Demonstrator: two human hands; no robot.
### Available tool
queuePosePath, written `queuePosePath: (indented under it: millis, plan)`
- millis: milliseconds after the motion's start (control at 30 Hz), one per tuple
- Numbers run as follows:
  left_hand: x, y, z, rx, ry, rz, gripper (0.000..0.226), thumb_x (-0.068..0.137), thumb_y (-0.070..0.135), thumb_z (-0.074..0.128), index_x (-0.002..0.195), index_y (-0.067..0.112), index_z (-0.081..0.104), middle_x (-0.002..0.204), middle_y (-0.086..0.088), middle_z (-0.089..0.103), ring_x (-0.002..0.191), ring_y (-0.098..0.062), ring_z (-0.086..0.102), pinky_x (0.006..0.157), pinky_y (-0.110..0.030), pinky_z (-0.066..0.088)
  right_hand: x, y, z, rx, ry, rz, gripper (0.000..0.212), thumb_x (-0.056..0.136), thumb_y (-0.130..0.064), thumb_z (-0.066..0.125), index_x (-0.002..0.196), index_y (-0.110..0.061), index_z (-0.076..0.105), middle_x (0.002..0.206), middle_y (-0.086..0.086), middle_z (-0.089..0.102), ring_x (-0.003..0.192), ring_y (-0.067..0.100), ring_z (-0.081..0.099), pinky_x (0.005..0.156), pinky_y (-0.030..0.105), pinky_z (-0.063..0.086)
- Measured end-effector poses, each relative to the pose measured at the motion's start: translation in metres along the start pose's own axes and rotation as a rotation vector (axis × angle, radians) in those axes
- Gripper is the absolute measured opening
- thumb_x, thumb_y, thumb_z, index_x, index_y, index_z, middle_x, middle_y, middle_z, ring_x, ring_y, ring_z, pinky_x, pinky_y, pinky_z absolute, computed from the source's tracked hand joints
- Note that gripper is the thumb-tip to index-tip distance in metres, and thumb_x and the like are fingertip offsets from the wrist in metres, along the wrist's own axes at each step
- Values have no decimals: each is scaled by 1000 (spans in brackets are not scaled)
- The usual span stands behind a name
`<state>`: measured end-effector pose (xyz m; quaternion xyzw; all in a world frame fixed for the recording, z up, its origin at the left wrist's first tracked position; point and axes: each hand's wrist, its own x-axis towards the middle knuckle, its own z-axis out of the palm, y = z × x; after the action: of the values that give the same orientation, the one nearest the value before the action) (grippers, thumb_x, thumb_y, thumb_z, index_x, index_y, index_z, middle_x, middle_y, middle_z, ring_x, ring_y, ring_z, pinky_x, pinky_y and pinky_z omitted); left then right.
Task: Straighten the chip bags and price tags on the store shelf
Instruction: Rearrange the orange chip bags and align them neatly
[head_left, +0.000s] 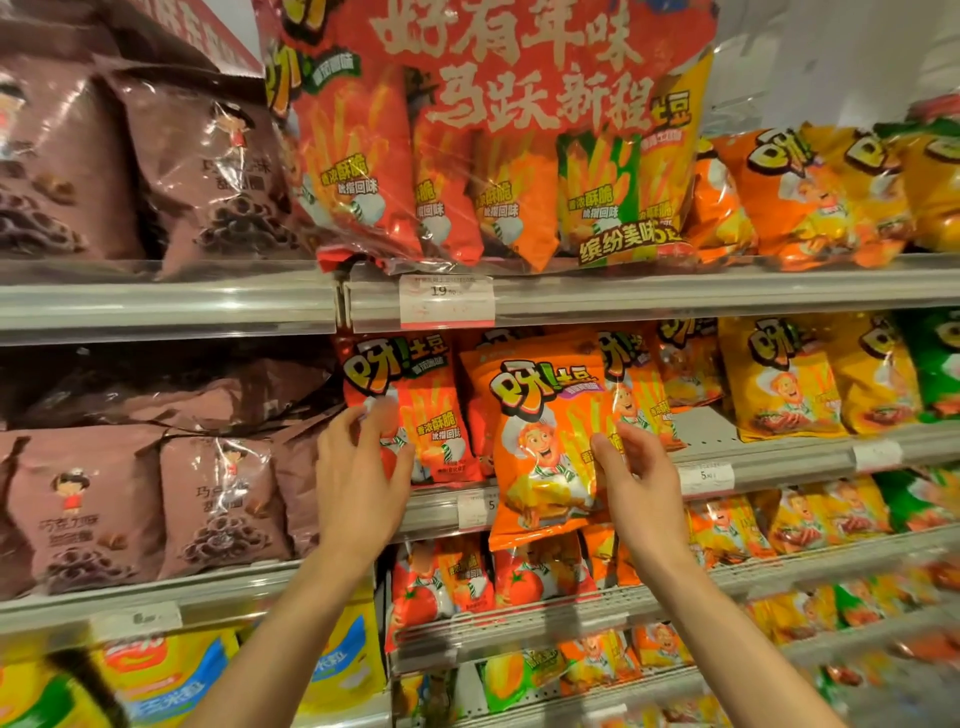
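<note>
An orange chip bag leans forward out of the middle shelf, its bottom hanging over the shelf rail. My right hand pinches its right edge with thumb and fingers. To the left, a red chip bag stands upright, and my left hand touches its lower left corner with loosely bent fingers. A price tag sits in the rail above; another price tag sits in the rail right of my right hand. A third tag is partly hidden behind the orange bag.
A large multipack of chip bags overhangs the upper shelf. Brown snack bags fill the left shelves. Yellow and green chip bags stand to the right. More red bags line the shelf below.
</note>
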<state>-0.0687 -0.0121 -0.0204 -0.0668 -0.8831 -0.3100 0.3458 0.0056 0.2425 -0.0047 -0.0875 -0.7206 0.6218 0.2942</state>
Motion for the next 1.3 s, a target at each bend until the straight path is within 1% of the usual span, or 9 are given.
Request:
queuePosePath:
  millis: [200, 267, 367, 467, 567, 633, 833, 1033, 1300]
  plan:
    - [-25, 16, -16, -205, 72, 107, 38, 89, 35, 61, 124, 19, 60, 118, 0, 52, 113, -20, 48, 94, -30, 39, -9, -6, 3, 14, 33, -9, 28, 94, -37, 64, 121, -32, 57, 129, -3, 60, 125, 16, 53, 108, 44, 43]
    - [-32, 30, -19, -385, -90, 60, 32, 94, 40, 61, 123, 27, 59, 111, 9, 58, 101, -9, 56, 86, -30, 47, -12, -8, 4, 31, 37, -9, 29, 94, -38, 63, 121, -32, 56, 128, -4, 61, 124, 15, 54, 107, 43, 44]
    - [-33, 51, -23, -627, -430, -117, 51, 92, 52, 58, 140, 37, 45, 124, 15, 58, 101, 4, 60, 82, -22, 51, -20, -10, 8, 28, 8, -11, 29, 95, -38, 62, 123, -34, 56, 125, -9, 61, 123, 14, 54, 106, 42, 45]
    - [-33, 58, -20, -709, -524, -163, 69, 86, 62, 59, 147, 44, 33, 135, 13, 53, 104, 3, 62, 81, -14, 48, -30, -10, 15, 0, -55, -21, 32, 94, -39, 62, 125, -38, 55, 122, -21, 57, 123, 10, 53, 103, 40, 47]
    - [-37, 50, -15, -744, -483, -190, 72, 78, 69, 66, 140, 54, 33, 142, 22, 42, 121, -4, 53, 98, -34, 50, -36, -7, 19, -62, -128, -17, 38, 95, -36, 63, 131, -37, 52, 121, -22, 55, 117, 2, 53, 87, 16, 47]
    - [-40, 44, -13, -774, -463, -209, 70, 75, 69, 69, 135, 59, 34, 139, 25, 41, 124, -6, 50, 99, -39, 50, -36, -5, 18, -70, -175, 2, 43, 93, -35, 65, 134, -33, 53, 126, -18, 58, 119, 3, 54, 91, 18, 47]
    - [-51, 58, -6, -841, -342, -276, 66, 86, 38, 72, 143, 37, 41, 135, 11, 50, 87, 9, 61, 54, -10, 49, -21, -7, 3, -80, -368, 78, 43, 90, -50, 63, 128, -36, 52, 126, -24, 51, 120, -4, 47, 92, 17, 36]
    - [-64, 115, 25, -760, -304, -291, 62, 83, 52, 69, 136, 49, 38, 123, 36, 42, 89, 34, 44, 64, 1, 41, 27, 8, -47, -38, -490, 96, 34, 89, -50, 64, 117, -41, 47, 110, -25, 48, 93, -20, 45, 90, 18, 35]
    - [-86, 245, 115, -675, -196, -299, 56, 84, 39, 73, 132, 45, 45, 124, 39, 49, 111, 27, 44, 81, 4, 36, 118, 41, -179, 23, -631, 60, 36, 92, -34, 67, 124, -25, 55, 110, -7, 69, 87, -12, 66, 71, 7, 48]
